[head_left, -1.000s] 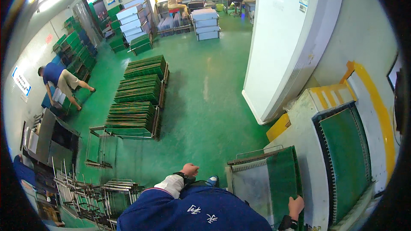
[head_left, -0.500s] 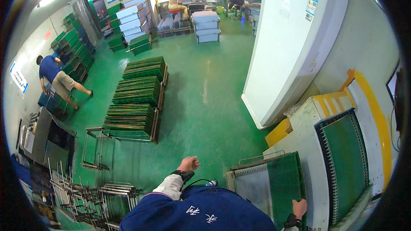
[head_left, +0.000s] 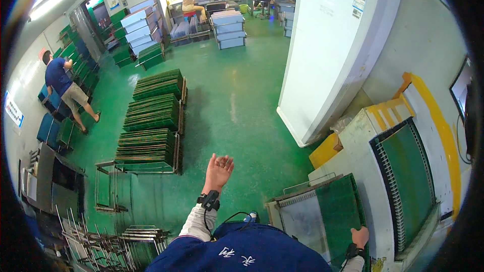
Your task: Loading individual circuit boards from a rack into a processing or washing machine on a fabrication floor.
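My right hand (head_left: 360,236) is nearer, curled at the lengthwise-forward board's (head_left: 339,211) right edge, grip unclear; left hand (head_left: 220,168) half-uncurled, empty.

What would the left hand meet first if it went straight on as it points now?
The way looks free for the left hand: it points out over the green floor, with no object close in that line, though depth is unclear.
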Available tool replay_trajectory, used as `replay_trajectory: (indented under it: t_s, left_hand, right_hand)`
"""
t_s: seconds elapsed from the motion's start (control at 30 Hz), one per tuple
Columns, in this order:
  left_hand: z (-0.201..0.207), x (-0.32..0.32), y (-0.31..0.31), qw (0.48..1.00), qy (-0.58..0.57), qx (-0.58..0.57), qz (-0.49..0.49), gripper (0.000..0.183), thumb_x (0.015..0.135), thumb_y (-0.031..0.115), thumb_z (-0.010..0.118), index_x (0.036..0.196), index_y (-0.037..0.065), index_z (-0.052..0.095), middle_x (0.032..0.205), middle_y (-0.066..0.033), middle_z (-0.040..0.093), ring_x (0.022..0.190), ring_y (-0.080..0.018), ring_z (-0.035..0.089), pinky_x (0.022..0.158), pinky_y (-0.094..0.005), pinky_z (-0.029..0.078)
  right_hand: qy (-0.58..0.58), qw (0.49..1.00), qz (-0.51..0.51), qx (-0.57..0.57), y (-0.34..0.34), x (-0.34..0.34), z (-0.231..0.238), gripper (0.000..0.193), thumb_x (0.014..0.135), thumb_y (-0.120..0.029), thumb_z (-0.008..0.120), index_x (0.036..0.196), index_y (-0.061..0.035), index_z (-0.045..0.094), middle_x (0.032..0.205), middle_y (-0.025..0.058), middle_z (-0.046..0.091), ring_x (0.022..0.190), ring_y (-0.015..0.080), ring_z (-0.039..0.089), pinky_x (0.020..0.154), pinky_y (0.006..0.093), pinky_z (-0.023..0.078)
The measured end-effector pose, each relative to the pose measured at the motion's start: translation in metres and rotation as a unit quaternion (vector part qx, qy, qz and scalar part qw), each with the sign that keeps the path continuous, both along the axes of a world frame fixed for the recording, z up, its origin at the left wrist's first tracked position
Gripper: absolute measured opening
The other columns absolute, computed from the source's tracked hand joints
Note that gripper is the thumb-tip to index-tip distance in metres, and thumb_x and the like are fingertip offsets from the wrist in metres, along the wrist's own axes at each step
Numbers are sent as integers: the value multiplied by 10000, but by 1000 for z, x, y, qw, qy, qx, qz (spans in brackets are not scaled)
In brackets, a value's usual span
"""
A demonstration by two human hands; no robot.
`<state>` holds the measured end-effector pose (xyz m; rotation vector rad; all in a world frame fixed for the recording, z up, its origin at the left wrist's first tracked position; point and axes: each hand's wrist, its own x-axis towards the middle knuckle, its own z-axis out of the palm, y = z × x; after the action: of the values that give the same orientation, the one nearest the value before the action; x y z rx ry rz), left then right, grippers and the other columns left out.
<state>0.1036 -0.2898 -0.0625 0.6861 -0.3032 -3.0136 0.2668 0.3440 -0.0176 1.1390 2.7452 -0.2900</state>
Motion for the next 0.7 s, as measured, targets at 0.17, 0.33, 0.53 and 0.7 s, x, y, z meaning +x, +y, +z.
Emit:
replay_trajectory:
  t_s: [0.17,0.33,0.53,0.7]
  left_hand:
    - [112,-13,7,990,137,-32,12,608,839,625,447,948,54,627,1089,-108,608,1121,-307,493,965,-429,373]
    - [200,4,7,946,309,-96,21,892,747,771,367,1229,33,507,1323,-138,462,1273,-335,349,1062,-462,245]
    - [244,22,17,908,399,-130,9,1139,641,830,413,1431,48,168,1478,-143,210,1362,-358,171,1107,-499,117]
    - [259,36,17,888,432,-156,4,1239,570,849,463,1448,80,47,1496,-146,136,1370,-368,125,1104,-508,104]
  right_hand:
    - [29,999,0,22,-2,-2,2,485,609,-232,767,970,56,618,940,230,632,915,392,596,797,439,469]
    - [41,999,5,1,-8,-13,15,480,599,-224,769,954,66,627,953,250,627,925,398,594,800,440,471]
    - [28,999,-15,30,1,-12,10,495,590,-248,766,957,55,631,982,244,626,938,378,598,813,426,476]
    - [65,994,23,88,36,-8,-30,526,592,-261,757,984,63,620,992,240,627,933,372,602,814,415,483]
